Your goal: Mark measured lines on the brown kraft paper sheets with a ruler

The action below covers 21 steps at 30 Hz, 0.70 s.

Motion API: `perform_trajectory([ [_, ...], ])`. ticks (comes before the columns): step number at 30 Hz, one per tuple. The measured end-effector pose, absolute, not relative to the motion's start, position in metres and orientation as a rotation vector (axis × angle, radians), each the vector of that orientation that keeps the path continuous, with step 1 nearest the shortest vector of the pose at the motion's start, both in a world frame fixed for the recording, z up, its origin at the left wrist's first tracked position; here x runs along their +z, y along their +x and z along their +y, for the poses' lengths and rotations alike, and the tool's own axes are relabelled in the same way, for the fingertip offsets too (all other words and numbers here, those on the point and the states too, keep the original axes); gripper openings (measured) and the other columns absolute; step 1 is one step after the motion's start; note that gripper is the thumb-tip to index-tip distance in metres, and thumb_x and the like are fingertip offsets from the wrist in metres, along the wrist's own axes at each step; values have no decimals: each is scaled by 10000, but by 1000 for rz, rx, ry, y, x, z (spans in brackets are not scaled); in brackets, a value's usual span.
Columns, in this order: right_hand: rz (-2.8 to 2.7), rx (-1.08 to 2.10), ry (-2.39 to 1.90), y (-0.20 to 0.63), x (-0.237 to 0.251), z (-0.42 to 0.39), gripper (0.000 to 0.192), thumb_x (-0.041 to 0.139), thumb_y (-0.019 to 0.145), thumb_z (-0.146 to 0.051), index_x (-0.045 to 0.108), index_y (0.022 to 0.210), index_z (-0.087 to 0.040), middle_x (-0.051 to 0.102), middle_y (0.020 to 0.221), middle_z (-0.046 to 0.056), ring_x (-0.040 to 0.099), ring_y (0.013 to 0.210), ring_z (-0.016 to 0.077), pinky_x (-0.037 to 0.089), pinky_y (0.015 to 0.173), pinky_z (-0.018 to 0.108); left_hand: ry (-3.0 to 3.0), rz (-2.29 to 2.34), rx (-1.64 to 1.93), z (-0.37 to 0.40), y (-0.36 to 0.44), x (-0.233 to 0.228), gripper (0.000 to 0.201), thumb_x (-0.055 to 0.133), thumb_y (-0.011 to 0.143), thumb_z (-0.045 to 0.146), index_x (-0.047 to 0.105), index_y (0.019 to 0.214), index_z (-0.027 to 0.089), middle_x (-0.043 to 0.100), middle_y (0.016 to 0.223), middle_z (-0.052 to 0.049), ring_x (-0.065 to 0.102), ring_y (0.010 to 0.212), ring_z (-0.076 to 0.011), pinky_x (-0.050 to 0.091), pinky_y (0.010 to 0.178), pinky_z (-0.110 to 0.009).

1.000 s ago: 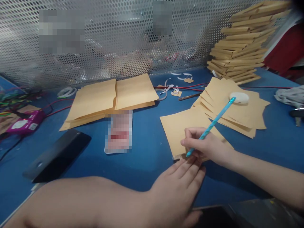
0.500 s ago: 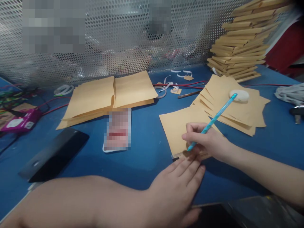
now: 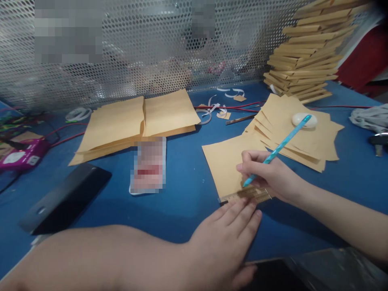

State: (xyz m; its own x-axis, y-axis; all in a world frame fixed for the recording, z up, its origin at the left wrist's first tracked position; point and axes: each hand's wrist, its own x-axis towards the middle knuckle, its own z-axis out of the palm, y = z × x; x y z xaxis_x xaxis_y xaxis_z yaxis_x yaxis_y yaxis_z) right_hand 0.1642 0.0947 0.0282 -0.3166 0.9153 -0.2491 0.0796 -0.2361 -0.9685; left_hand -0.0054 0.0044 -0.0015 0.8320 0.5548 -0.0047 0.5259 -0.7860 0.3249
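My left hand lies flat, its fingertips pressing a clear ruler onto the near edge of a brown paper sheet. A light-blue pencil or pen is gripped in my right hand, its tip just above the ruler, close to the paper. Whether the tip touches the paper I cannot tell. Up and to the right, several brown sheets lie fanned out, with a white oval object, perhaps a computer mouse, on top.
A tall stack of folded brown packets rises at the back right. Brown sheets lie at the back left, near a phone, a dark oblong case and a purple box. Perforated metal stands behind the blue table.
My right hand has shifted slightly right, and the pencil or pen tip has risen a little. More of the ruler shows. My left hand stays in place.
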Motion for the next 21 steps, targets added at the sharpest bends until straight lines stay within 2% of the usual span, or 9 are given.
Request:
perform_trajectory([
  [7, -1391, 1636, -1242, 164, 28, 94, 365, 679, 695, -289, 383, 504, -191, 392, 452, -76, 369, 395, 49, 228, 368, 186, 2701, 813, 117, 4, -5, -1, 697, 413, 923, 446, 209, 1468, 63, 198, 1536, -139, 92, 1423, -246, 38, 1151, -326],
  [21, -1408, 1640, -1223, 165, 28, 94, 363, 674, 707, -276, 383, 509, -190, 384, 444, -81, 363, 389, 45, 228, 368, 183, 2702, 816, 116, 4, -5, -2, 694, 411, 921, 441, 208, 1467, 63, 194, 1537, -139, 82, 1424, -245, 59, 1154, -336],
])
